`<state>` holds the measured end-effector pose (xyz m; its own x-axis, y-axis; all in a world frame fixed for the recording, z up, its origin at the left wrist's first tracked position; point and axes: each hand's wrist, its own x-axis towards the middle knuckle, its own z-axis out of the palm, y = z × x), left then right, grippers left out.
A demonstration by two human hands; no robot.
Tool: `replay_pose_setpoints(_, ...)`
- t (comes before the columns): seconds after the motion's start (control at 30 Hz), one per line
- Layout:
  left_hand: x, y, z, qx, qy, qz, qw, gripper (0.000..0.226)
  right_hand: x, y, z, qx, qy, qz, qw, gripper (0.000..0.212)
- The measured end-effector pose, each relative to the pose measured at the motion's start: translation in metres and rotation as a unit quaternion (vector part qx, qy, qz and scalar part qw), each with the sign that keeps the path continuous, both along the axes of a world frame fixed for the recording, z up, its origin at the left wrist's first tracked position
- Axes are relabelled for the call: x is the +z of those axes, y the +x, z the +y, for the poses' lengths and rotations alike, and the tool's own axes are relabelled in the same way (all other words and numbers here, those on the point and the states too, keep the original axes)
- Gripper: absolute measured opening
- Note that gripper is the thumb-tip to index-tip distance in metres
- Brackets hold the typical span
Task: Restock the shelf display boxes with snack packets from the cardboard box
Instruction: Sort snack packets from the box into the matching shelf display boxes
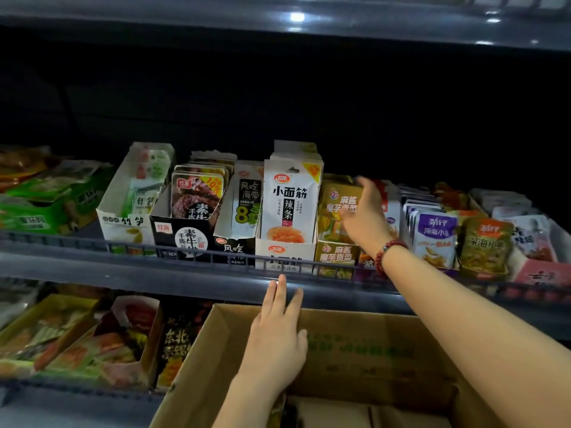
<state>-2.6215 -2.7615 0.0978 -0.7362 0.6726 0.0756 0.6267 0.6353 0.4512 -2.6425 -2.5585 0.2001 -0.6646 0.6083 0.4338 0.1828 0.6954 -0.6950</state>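
The cardboard box (355, 353) sits near us, below the shelf (154, 267). Our left hand (278, 338) rests there, fingers straight. Our right hand (364, 214) paws the yellow packets (332, 208), fingers spread; push carelessly and we could topple them.

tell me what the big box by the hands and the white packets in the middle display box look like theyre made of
Big box: corrugated cardboard by the look, matte brown, with a folded flap and faded green print.
White packets: probably plastic film, smooth and slightly glossy, with sealed flat edges.
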Motion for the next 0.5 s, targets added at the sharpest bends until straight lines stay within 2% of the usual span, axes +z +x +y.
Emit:
replay_pose_setpoints(0.07,-0.001,0.000,0.000,-0.002,0.002,0.004,1.000,0.062,0.002,0.002,-0.003,-0.004,0.016,0.018,1.000,0.073)
replay_pose_setpoints(0.17,-0.001,0.001,0.000,-0.007,0.012,0.010,1.000,0.059,0.006,0.018,-0.011,0.005,0.024,-0.001,1.000,0.071)
replay_pose_setpoints(0.37,0.003,0.018,-0.002,-0.041,0.041,0.002,0.998,0.051,-0.008,0.091,-0.031,0.085,0.058,-0.042,0.994,0.045)
replay_pose_setpoints(0.5,0.004,0.036,-0.006,-0.088,0.036,-0.025,0.995,0.040,-0.022,0.164,-0.036,0.152,0.097,-0.133,0.975,0.032)
